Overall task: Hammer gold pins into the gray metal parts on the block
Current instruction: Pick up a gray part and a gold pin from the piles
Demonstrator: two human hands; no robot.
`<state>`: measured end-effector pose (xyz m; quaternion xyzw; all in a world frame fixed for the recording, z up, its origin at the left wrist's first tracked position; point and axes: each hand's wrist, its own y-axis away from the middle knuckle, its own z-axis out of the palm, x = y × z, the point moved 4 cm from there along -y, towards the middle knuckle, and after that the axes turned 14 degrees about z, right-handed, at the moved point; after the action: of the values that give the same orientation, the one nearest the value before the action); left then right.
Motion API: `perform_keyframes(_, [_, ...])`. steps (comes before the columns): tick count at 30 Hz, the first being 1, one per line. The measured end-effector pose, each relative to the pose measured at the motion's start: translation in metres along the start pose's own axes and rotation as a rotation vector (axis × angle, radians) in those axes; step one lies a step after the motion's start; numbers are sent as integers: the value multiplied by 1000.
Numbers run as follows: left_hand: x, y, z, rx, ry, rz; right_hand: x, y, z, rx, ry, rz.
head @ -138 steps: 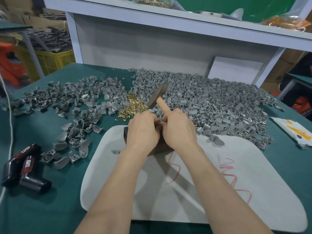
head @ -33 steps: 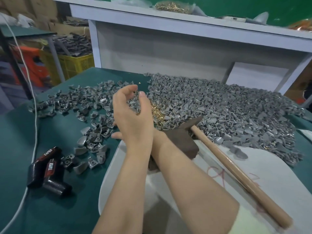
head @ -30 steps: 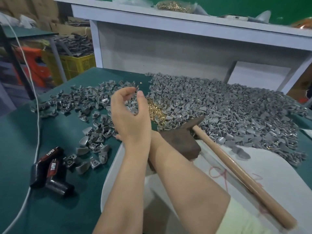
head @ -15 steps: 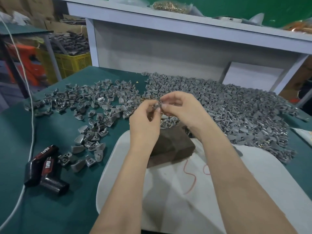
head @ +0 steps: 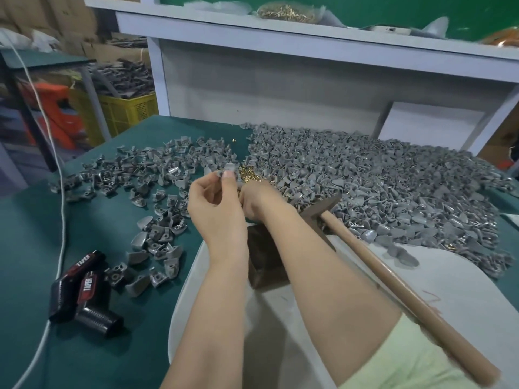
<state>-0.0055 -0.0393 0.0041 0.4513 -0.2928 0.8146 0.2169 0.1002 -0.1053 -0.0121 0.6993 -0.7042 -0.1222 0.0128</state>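
My left hand [head: 217, 209] is raised above the table and pinches a small gray metal part [head: 228, 170] at its fingertips. My right hand [head: 262, 202] reaches behind the left hand toward the little heap of gold pins [head: 248, 175]; its fingers are hidden. The dark brown block [head: 265, 258] stands on the white board [head: 283, 341], partly covered by my right forearm. The hammer [head: 393, 279] lies free on the board, its head by the block and its wooden handle pointing to the lower right.
A big heap of gray parts [head: 379, 186] fills the back right of the green table. Looser gray parts [head: 146, 178] spread to the left. Black and red tools [head: 81, 287] and a white cable [head: 60, 192] lie at the left. A shelf stands behind.
Half a second ago both hands held a part together above the block. Now my right hand has dropped behind the left toward the pins, while my left hand keeps a part.
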Motion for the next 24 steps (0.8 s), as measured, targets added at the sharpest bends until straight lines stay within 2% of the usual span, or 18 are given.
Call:
perform_keyframes(11, [-7, 3, 3, 20, 20, -109, -7, -12, 14, 101, -65, -71])
perform_keyframes(17, [-7, 5, 5, 1, 28, -116, -9, -9, 12, 79, -118, -104])
perform_keyframes(24, [-7, 6, 6, -7, 38, -106, -3, -13, 17, 15, -122, -5])
